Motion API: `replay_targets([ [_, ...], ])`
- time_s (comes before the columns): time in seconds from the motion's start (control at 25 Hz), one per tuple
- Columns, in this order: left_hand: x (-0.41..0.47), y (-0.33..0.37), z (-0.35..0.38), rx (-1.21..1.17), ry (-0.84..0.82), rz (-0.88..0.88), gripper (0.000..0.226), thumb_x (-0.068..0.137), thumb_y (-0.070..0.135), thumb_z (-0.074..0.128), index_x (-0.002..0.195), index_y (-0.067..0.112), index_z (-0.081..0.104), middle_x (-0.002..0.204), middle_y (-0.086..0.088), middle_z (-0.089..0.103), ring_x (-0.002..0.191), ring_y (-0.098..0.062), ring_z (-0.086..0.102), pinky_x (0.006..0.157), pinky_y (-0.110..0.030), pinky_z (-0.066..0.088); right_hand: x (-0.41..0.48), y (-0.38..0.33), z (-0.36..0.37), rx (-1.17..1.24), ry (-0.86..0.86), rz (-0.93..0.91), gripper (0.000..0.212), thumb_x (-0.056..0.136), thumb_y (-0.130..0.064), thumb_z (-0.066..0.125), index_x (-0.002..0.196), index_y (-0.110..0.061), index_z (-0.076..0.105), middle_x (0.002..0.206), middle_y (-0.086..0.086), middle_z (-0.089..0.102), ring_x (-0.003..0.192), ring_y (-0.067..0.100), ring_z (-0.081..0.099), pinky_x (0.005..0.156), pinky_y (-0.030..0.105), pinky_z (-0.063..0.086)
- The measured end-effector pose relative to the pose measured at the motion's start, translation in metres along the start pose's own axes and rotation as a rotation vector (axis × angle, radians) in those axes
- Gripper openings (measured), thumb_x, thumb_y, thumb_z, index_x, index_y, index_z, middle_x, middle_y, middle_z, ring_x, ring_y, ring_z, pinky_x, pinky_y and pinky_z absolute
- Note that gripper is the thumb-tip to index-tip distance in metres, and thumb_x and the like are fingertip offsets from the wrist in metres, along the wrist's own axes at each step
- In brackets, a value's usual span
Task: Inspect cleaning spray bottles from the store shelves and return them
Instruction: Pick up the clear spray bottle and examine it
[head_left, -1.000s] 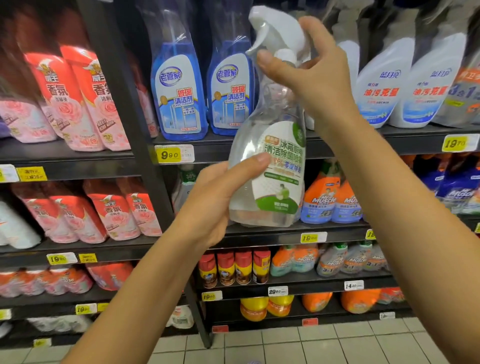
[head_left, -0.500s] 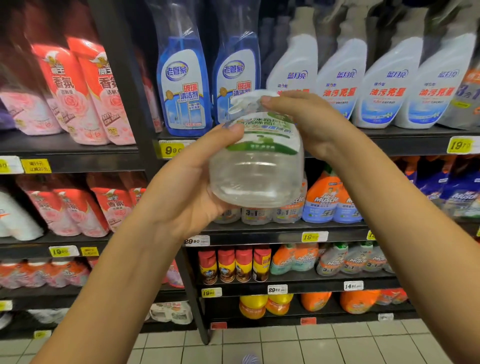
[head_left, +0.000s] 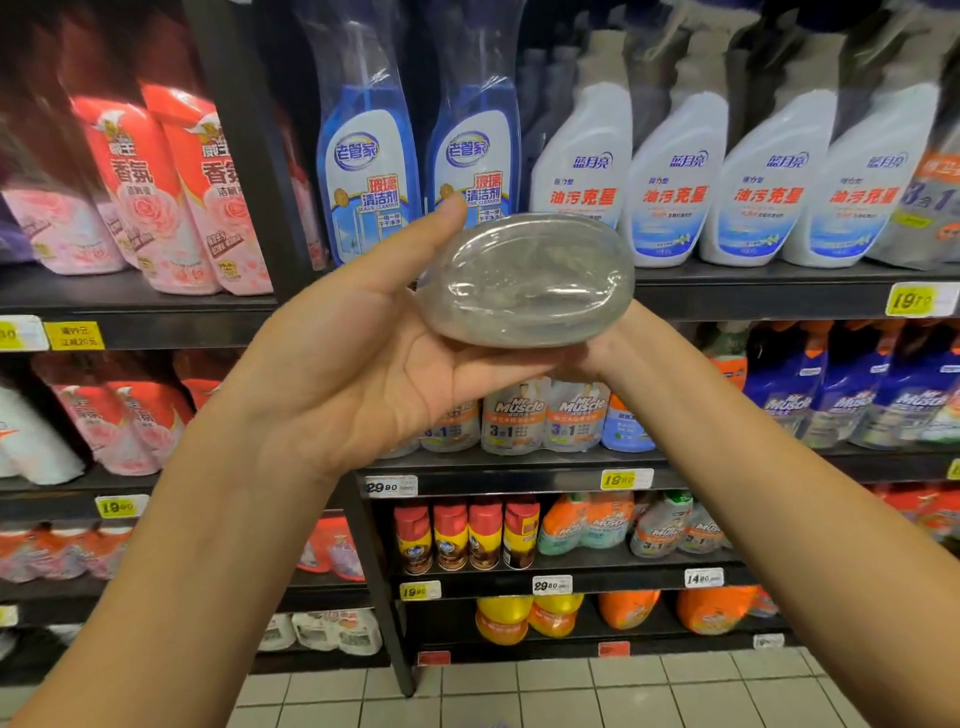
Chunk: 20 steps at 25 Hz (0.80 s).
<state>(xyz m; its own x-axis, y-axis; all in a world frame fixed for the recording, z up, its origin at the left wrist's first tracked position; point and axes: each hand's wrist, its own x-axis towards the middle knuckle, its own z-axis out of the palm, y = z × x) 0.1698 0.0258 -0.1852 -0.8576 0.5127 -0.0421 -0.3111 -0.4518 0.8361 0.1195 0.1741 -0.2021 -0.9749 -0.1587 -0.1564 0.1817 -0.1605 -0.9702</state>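
Note:
A clear spray bottle (head_left: 524, 280) is tipped flat in front of the shelves, its oval base facing me and its label and trigger head hidden behind it. My left hand (head_left: 363, 353) cradles the base end from the left and below, palm towards me, thumb up along the bottle's side and fingers curled beneath it. Only the wrist and heel of my right hand (head_left: 608, 348) show at the bottle's lower right. Its fingers are hidden behind the bottle, towards the neck end.
Behind the bottle a black shelf (head_left: 727, 296) carries blue glass-cleaner bottles (head_left: 369, 176) and white spray bottles (head_left: 670, 187). Mr Muscle bottles (head_left: 519, 415) stand a shelf lower. Red and pink refill pouches (head_left: 156, 192) fill the left bay past a black upright (head_left: 249, 156). Tiled floor (head_left: 571, 691) lies below.
The bottle has gone from upright to lying flat with its base towards me. My right hand dropped from the trigger head to behind the bottle, and my left hand moved under the base.

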Motion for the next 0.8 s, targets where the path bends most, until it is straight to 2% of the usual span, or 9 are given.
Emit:
replay_targets([
  [0.12, -0.001, 0.000, -0.007, -0.047, -0.036, -0.006, 0.056, 0.076, 0.033, 0.059, 0.116, -0.007, 0.064, 0.110, -0.030, 0.067, 0.093, -0.043, 0.068, 0.062, -0.047, 0.059, 0.010, 0.003, -0.011, 0.149, -0.065, 0.045, 0.070, 0.098, -0.015, 0.038, 0.032, -0.006, 0.060, 0.036, 0.004, 0.056, 0.027, 0.013, 0.053, 0.029, 0.015, 0.038],
  [0.24, -0.004, -0.003, -0.009, -0.046, -0.069, -0.024, 0.056, 0.078, 0.031, 0.059, 0.120, -0.006, 0.056, 0.113, -0.030, 0.065, 0.096, -0.043, 0.068, 0.062, -0.046, 0.059, 0.009, 0.012, -0.013, 0.157, 0.001, -0.002, 0.054, 0.101, -0.008, 0.030, 0.055, -0.009, 0.058, 0.032, 0.001, 0.054, 0.025, 0.009, 0.052, 0.025, 0.016, 0.037],
  [0.32, -0.006, -0.008, -0.012, 0.000, -0.056, -0.033, 0.056, 0.077, 0.029, 0.059, 0.123, -0.003, 0.055, 0.115, -0.026, 0.066, 0.097, -0.040, 0.068, 0.063, -0.046, 0.059, 0.006, 0.010, -0.013, 0.171, 0.070, 0.004, 0.047, 0.102, -0.008, 0.034, 0.062, -0.006, 0.057, 0.037, 0.002, 0.058, 0.031, 0.007, 0.057, 0.030, 0.016, 0.042],
  [0.4, -0.007, -0.015, -0.016, 0.039, -0.021, -0.014, 0.057, 0.075, 0.023, 0.059, 0.129, 0.004, 0.054, 0.118, -0.020, 0.067, 0.100, -0.036, 0.069, 0.065, -0.047, 0.059, 0.011, 0.005, -0.010, 0.237, 0.021, 0.094, 0.028, 0.100, -0.015, 0.046, 0.093, -0.001, 0.069, 0.078, 0.013, 0.073, 0.066, 0.018, 0.071, 0.057, 0.027, 0.058],
  [0.44, -0.007, -0.019, -0.019, 0.049, -0.011, 0.001, 0.057, 0.075, 0.018, 0.060, 0.131, 0.008, 0.054, 0.120, -0.018, 0.067, 0.101, -0.034, 0.068, 0.068, -0.049, 0.059, 0.013, 0.003, -0.010, 0.280, -0.016, 0.120, 0.027, 0.099, -0.017, 0.050, 0.116, -0.001, 0.063, 0.103, 0.017, 0.071, 0.086, 0.026, 0.069, 0.074, 0.037, 0.057],
  [0.48, -0.006, -0.023, -0.021, 0.044, -0.011, 0.017, 0.057, 0.074, 0.012, 0.062, 0.131, 0.012, 0.054, 0.120, -0.016, 0.067, 0.102, -0.033, 0.068, 0.070, -0.050, 0.059, 0.016, 0.003, -0.010, 0.313, -0.016, 0.127, 0.034, 0.098, -0.017, 0.052, 0.128, -0.002, 0.056, 0.117, 0.020, 0.064, 0.098, 0.031, 0.064, 0.085, 0.043, 0.054],
  [0.56, -0.003, -0.029, -0.027, 0.014, 0.012, 0.040, 0.063, 0.071, -0.001, 0.063, 0.130, 0.018, 0.053, 0.120, -0.013, 0.067, 0.100, -0.032, 0.069, 0.069, -0.048, 0.059, 0.021, 0.005, -0.010, 0.336, -0.008, 0.072, 0.037, 0.096, -0.015, 0.054, 0.131, -0.002, 0.052, 0.117, 0.022, 0.060, 0.107, 0.035, 0.060, 0.095, 0.048, 0.049],
  [0.68, 0.004, -0.037, -0.035, 0.033, 0.071, 0.095, 0.076, 0.066, -0.001, 0.061, 0.136, 0.025, 0.047, 0.119, -0.008, 0.069, 0.099, -0.032, 0.069, 0.064, -0.043, 0.060, 0.025, 0.011, -0.016, 0.354, -0.030, -0.073, 0.028, 0.094, -0.011, 0.057, 0.120, -0.001, 0.057, 0.106, 0.020, 0.062, 0.107, 0.037, 0.059, 0.103, 0.052, 0.044],
  [0.8, 0.010, -0.046, -0.044, 0.134, 0.076, 0.173, 0.081, 0.066, 0.002, 0.067, 0.138, 0.032, 0.045, 0.120, -0.001, 0.069, 0.103, -0.028, 0.069, 0.070, -0.039, 0.060, 0.022, 0.011, -0.018, 0.304, -0.094, -0.261, 0.009, 0.094, -0.005, 0.053, 0.099, -0.004, 0.061, 0.084, 0.010, 0.067, 0.081, 0.026, 0.064, 0.085, 0.042, 0.052],
])
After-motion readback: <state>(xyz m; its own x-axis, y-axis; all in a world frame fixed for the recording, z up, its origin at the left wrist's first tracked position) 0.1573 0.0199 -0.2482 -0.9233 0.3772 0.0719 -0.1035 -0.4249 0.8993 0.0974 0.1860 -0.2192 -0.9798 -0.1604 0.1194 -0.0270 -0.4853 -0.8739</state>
